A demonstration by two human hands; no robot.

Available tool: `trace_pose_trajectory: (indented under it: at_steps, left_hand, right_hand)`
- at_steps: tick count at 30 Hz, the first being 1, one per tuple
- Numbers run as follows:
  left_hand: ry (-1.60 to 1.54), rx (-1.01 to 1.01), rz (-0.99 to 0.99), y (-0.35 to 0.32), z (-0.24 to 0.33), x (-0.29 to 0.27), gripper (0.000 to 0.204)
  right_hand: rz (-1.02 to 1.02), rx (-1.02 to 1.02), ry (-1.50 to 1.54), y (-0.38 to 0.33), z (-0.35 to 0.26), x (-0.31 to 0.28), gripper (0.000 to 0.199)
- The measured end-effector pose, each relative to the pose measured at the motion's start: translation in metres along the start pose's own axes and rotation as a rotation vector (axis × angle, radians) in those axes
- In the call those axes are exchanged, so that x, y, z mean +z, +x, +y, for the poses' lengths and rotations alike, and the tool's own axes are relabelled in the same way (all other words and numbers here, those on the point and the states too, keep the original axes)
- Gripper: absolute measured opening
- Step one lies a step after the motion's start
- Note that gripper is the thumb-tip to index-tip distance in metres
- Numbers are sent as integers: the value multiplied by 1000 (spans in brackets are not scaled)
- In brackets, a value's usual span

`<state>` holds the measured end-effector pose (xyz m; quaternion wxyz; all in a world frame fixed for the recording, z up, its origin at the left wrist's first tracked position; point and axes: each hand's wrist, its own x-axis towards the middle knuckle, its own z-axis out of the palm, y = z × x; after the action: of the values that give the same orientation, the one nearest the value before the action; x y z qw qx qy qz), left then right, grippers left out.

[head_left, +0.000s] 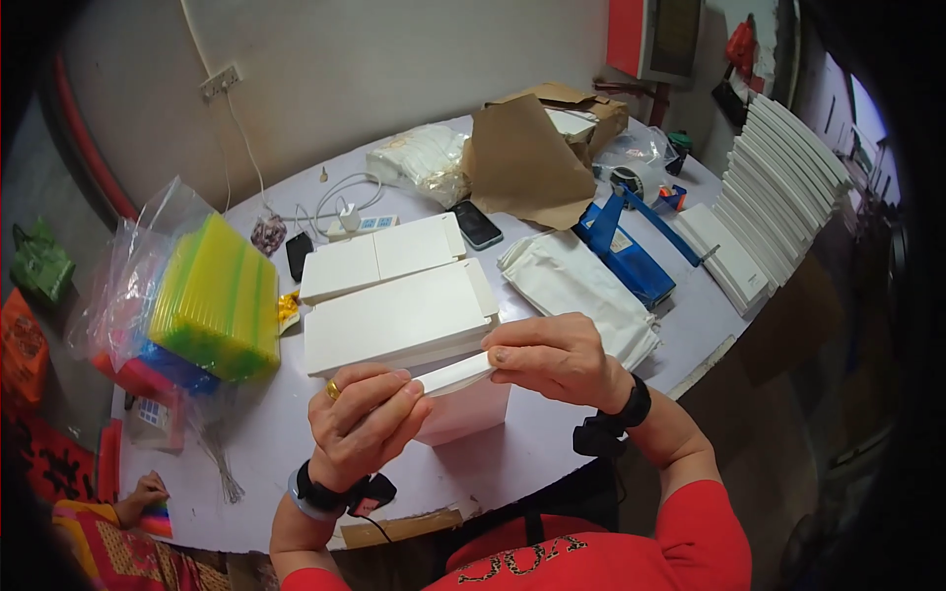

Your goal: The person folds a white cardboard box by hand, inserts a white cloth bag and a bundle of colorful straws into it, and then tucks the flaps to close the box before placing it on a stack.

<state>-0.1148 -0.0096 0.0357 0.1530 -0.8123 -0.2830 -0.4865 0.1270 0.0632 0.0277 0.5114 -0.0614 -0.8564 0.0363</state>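
A white cardboard box (465, 414) stands upright on the table in front of me, its narrow top strip facing up. My left hand (363, 422) pinches the left end of that strip between thumb and fingers. At the other end, my right hand (554, 362) grips the strip the same way, thumb at the edge. Just beyond the box lie white flattened cartons, a nearer one (394, 313) and a farther one (389, 254) with a centre crease. Parts of the box's lower left side are hidden by my left hand.
Left lies a bagged yellow-green plastic stack (217, 300). Behind are a phone (477, 225), brown paper (527, 163) and a power strip (365, 224). White cloth-like bags (576, 291), a blue tape dispenser (631, 261) and tall stacked white boxes (788, 187) stand right. Another person's hand (144, 495) rests lower left.
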Motion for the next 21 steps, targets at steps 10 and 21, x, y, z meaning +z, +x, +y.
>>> trace_pose_trajectory:
  at_steps: [10,21]
  left_hand:
    - [149,-1,-48,10,11,13,28]
    - [-181,-229,253,-14,-5,4,25]
  right_hand:
    - [-92,151,147,14,-2,1,25]
    - [-111,227,227,17,-5,23,22]
